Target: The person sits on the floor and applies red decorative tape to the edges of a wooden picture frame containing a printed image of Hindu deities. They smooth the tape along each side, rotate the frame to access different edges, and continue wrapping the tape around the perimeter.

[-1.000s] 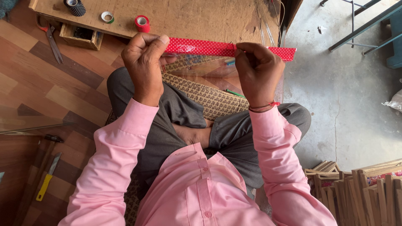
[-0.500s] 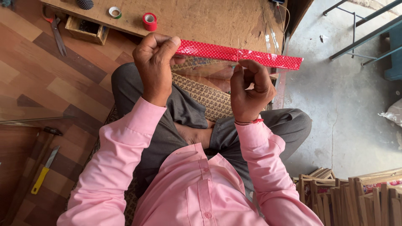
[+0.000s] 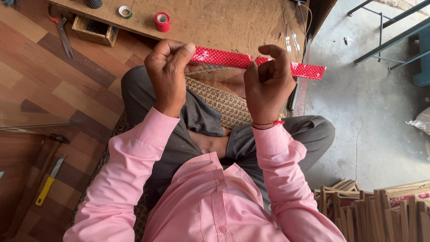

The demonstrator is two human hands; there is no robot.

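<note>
Low wooden table (image 3: 215, 20) across top of frame; stack of wooden sticks (image 3: 380, 210) lower right. Red dotted strip (image 3: 251, 60) upper centre, 1 pc: looks light, thin, prob. stiff stick under glossy wrap, maybe slippery; best gripped near ends. Left hand (image 3: 168, 74) pinches left end, right hand (image 3: 266, 83) pinches mid-right. 1 red tape roll (image 3: 162, 21), 1 white roll (image 3: 125, 11) upper left.

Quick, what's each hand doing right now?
Left hand: closed, pinching the red strip.
Right hand: closed on the same strip.
</note>
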